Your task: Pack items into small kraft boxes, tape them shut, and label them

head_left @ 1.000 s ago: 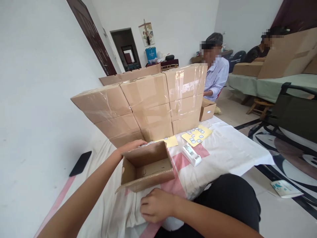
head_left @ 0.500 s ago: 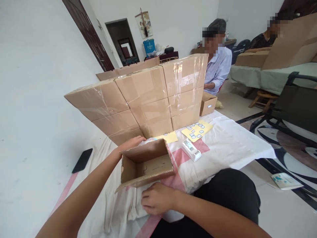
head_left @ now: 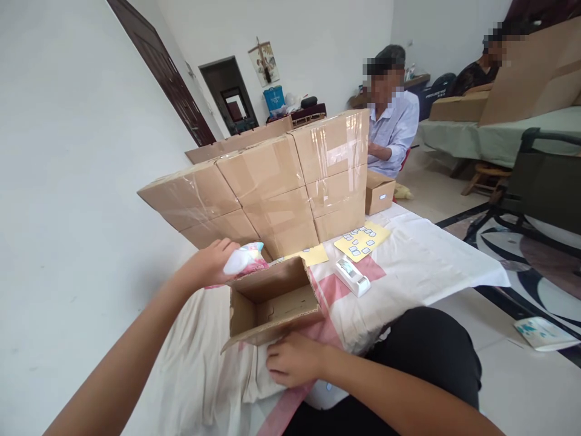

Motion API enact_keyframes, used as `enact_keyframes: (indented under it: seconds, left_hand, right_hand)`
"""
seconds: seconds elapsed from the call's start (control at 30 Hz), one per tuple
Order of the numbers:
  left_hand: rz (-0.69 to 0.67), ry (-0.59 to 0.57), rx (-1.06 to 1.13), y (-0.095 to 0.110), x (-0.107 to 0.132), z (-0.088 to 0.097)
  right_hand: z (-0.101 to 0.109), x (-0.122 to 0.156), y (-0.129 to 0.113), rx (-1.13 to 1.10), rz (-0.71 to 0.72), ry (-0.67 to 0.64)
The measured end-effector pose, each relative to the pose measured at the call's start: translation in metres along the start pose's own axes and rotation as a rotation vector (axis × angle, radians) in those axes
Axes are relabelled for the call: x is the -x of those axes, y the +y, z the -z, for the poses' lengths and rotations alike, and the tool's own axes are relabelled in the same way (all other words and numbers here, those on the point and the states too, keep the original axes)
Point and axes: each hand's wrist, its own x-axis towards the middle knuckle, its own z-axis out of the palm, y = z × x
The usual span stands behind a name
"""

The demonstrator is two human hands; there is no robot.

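My left hand (head_left: 206,264) is closed around a soft plastic packet (head_left: 242,259), printed white, pink and light blue, raised beside the far left corner of an open cardboard box (head_left: 276,327). The box sits on the cloth with its top open, and I see its bare inner floor and walls. My right hand (head_left: 295,358) rests low at the near side of the box. Its fingers are curled, and whatever they may hold is hidden. Right of the box lies a white tape dispenser (head_left: 353,277).
A taped wall of stacked cartons (head_left: 272,188) stands behind the box. Yellow sheets with small stickers (head_left: 363,242) lie before it. A smaller carton (head_left: 379,192) stands at the right end. One person (head_left: 394,124) sits beyond; another (head_left: 476,75) is farther right.
My left hand has come up and left from behind the box, bringing the packet into sight. The right hand stays by the box's near side. The view has shifted slightly.
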Motion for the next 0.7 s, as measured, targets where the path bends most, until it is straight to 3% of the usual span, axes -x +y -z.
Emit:
enact_keyframes:
  seconds: [0.17, 0.3, 0.47, 0.7]
  left_hand:
    - [-0.024, 0.185, -0.217, 0.011, 0.038, 0.054]
    - [-0.028, 0.28, -0.253, 0.028, 0.063, 0.081]
    - [-0.102, 0.309, -0.307, 0.057, 0.078, 0.09]
    - [-0.168, 0.29, -0.15, 0.089, 0.081, 0.083]
  right_hand:
    - [0.0, -0.001, 0.001, -0.01, -0.017, 0.001]
    - [0.0, -0.002, 0.001, -0.012, -0.02, -0.015]
    - [-0.004, -0.002, 0.002, -0.025, -0.007, -0.014]
    - [-0.007, -0.001, 0.003, -0.024, -0.004, -0.005]
